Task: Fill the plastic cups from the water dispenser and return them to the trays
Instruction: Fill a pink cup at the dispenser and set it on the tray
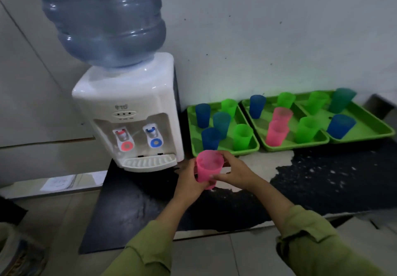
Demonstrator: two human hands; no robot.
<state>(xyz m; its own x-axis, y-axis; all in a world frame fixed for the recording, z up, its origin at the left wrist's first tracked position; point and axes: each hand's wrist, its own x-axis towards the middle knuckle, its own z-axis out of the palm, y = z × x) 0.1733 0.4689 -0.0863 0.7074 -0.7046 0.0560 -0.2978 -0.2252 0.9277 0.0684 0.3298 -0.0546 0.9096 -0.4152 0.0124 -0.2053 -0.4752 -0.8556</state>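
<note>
Two hands grip one pink cup (207,166): the left hand (189,181) is curled round its left side and base, and the right hand (234,172) is wrapped round its right side. The cup is upright, above the black counter (322,181), just right of the drip tray (148,162) and in front of the nearest tray. Its contents cannot be determined. Both sleeves are olive green. Beyond the cup, three green trays sit side by side against the wall. The left tray (249,148) holds five upright cups: two blue, two green, one teal. The middle tray (296,145) holds five: one blue, two green and two pink, the pink pair close together. The right tray (365,137) holds three: green, teal and blue. Water level in these cups is not discernible. To the left stands the white water dispenser (129,95), with a red tap (122,135) and a blue tap (153,133), and an inverted blue bottle (103,18) on top.
</note>
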